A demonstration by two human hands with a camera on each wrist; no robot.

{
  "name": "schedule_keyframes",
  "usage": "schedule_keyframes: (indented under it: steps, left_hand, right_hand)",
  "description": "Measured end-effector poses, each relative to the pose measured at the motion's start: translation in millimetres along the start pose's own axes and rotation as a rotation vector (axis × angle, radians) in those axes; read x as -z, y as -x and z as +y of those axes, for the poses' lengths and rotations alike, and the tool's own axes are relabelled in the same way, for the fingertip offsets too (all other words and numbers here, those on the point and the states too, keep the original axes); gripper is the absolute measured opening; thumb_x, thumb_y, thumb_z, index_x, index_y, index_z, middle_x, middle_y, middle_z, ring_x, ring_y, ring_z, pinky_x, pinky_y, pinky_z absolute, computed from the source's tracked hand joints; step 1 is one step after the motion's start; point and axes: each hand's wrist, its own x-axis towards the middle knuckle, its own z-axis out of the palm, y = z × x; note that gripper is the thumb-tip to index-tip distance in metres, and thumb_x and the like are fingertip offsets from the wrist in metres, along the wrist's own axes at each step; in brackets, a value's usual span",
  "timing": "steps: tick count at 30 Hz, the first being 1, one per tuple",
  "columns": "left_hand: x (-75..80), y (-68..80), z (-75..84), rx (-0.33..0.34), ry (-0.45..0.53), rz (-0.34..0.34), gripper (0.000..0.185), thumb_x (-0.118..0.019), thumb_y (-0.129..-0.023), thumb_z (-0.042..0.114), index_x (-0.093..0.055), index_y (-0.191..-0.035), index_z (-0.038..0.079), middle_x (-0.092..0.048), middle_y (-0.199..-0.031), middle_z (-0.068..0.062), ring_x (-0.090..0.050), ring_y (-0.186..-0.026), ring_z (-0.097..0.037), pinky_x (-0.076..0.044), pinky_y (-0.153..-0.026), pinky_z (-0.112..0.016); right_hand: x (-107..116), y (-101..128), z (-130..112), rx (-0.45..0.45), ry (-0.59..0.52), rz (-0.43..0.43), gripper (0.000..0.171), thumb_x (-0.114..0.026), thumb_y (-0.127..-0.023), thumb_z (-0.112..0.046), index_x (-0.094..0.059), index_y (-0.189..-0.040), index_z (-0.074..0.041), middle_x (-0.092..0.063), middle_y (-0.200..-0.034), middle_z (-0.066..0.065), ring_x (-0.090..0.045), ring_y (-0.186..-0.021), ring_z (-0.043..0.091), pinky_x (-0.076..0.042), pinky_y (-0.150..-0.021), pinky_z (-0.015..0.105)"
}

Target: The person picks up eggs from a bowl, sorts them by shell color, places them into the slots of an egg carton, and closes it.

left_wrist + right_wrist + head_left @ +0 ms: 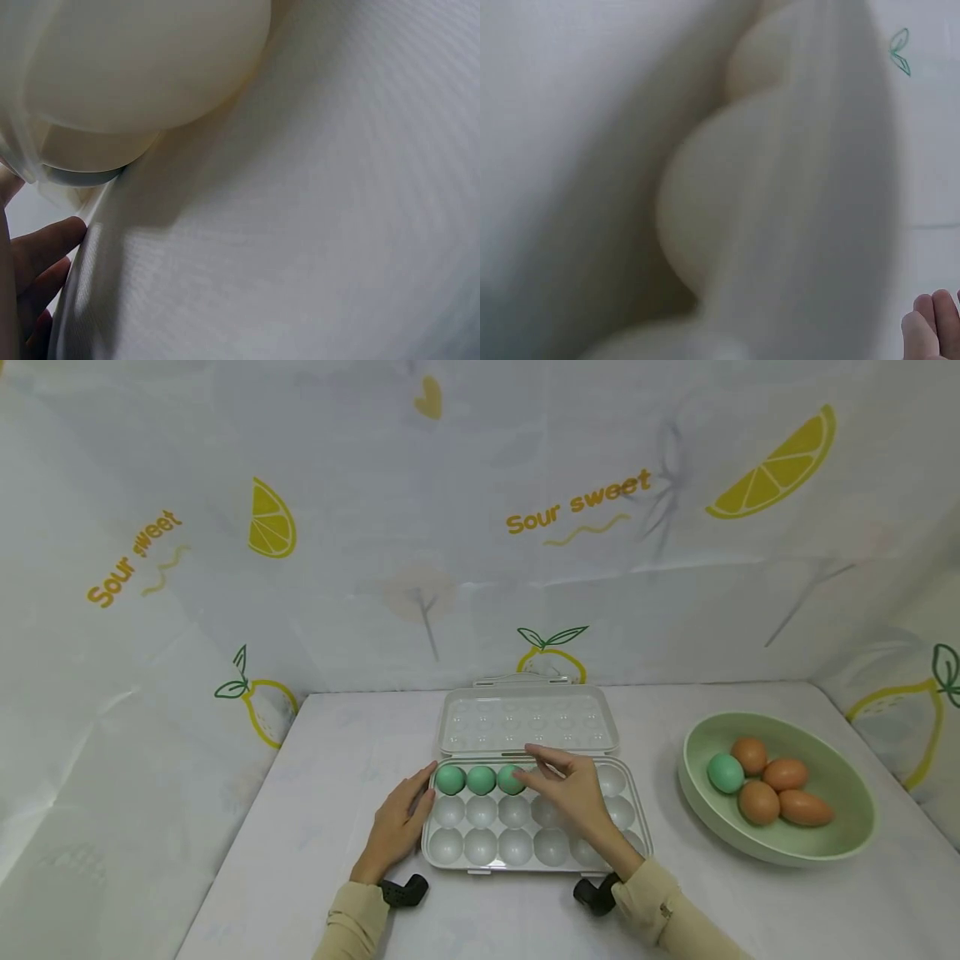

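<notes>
A white plastic egg tray (pixel 429 852) lies open on the table, its lid (pixel 528 720) folded back. Three green eggs (pixel 481 780) fill the left end of its back row; the other cups in sight are empty. My left hand (pixel 411 803) rests with straight fingers against the tray's left side. My right hand (pixel 551 774) hovers over the back row beside the third green egg (pixel 510 779), fingers relaxed and holding nothing. The left wrist view shows a tray cup (pixel 142 67) up close and my fingers (pixel 41 251). The right wrist view is a blur of tray (pixel 780 210) with fingertips (pixel 934 326).
A pale green bowl (pixel 847 768) at the right holds one green egg (pixel 725 772) and several brown eggs (pixel 783 774). A lemon-print cloth backdrop (pixel 480 527) walls in the white table (pixel 330 760) at the back and both sides.
</notes>
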Motion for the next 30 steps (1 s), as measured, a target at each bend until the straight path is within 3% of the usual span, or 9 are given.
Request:
schedule_keyframes:
  steps: [6, 9, 14, 17, 22, 30]
  left_hand:
    - [-0.1, -0.8, -0.3, -0.001, 0.006, 0.004, 0.047, -0.054, -0.106, 0.032, -0.05, -0.153, 0.026, -0.056, -0.153, -0.005, -0.051, -0.144, -0.031, -0.035, -0.128, -0.047]
    - [0.0, -1.1, -0.4, -0.004, 0.006, 0.005, 0.047, -0.054, -0.106, 0.032, -0.05, -0.153, 0.026, -0.056, -0.153, -0.005, -0.051, -0.144, -0.031, -0.035, -0.128, -0.047]
    - [0.7, -0.6, 0.4, -0.001, -0.002, 0.005, 0.047, -0.054, -0.106, 0.032, -0.05, -0.153, 0.026, -0.056, -0.153, -0.006, -0.052, -0.143, -0.031, -0.035, -0.128, -0.047]
    - [1.0, -0.1, 0.9, -0.001, -0.002, 0.004, 0.047, -0.054, -0.106, 0.031, -0.05, -0.153, 0.026, -0.056, -0.153, -0.007, -0.052, -0.143, -0.032, -0.036, -0.128, -0.048]
    - [0.5, 0.2, -0.7, 0.003, 0.0, 0.003, 0.047, -0.053, -0.106, 0.033, -0.049, -0.153, 0.028, -0.056, -0.153, -0.006, -0.051, -0.144, -0.031, -0.035, -0.128, -0.047]
    - [-0.9, 0.0, 0.1, -0.005, -0.006, 0.009, 0.047, -0.054, -0.106, 0.031, -0.05, -0.153, 0.026, -0.056, -0.152, -0.007, -0.052, -0.143, -0.032, -0.036, -0.127, -0.048]
  right_hand:
    - [26, -1, -12, -0.017, 0.001, 0.048, 0.048, -0.086, -0.082, -0.01, -0.071, -0.126, 0.002, -0.067, -0.135, 0.023, -0.064, -0.12, -0.003, -0.053, -0.103, 0.012]
    - [41, -1, -15, 0.001, 0.005, 0.075, 0.047, -0.085, -0.083, -0.011, -0.071, -0.126, 0.003, -0.071, -0.131, 0.015, -0.063, -0.114, -0.01, -0.054, -0.101, 0.012]
    - [69, -1, -14, 0.069, -0.016, 0.113, 0.048, -0.083, -0.085, -0.007, -0.067, -0.128, 0.009, -0.075, -0.114, -0.016, -0.064, -0.112, -0.011, -0.054, -0.101, 0.012]
    - [88, 0, -12, 0.097, -0.048, 0.129, 0.05, -0.08, -0.087, -0.003, -0.062, -0.13, 0.015, -0.074, -0.111, -0.023, -0.065, -0.112, -0.012, -0.053, -0.101, 0.011]
    - [123, 3, -12, 0.077, -0.052, 0.158, 0.053, -0.079, -0.089, -0.007, -0.06, -0.134, 0.012, -0.073, -0.114, -0.023, -0.064, -0.112, -0.014, -0.052, -0.099, 0.007]
    - [175, 9, -4, 0.086, -0.056, 0.274, 0.051, -0.081, -0.086, -0.005, -0.064, -0.133, 0.007, -0.076, -0.11, -0.021, -0.068, -0.107, -0.011, -0.055, -0.092, 0.006]
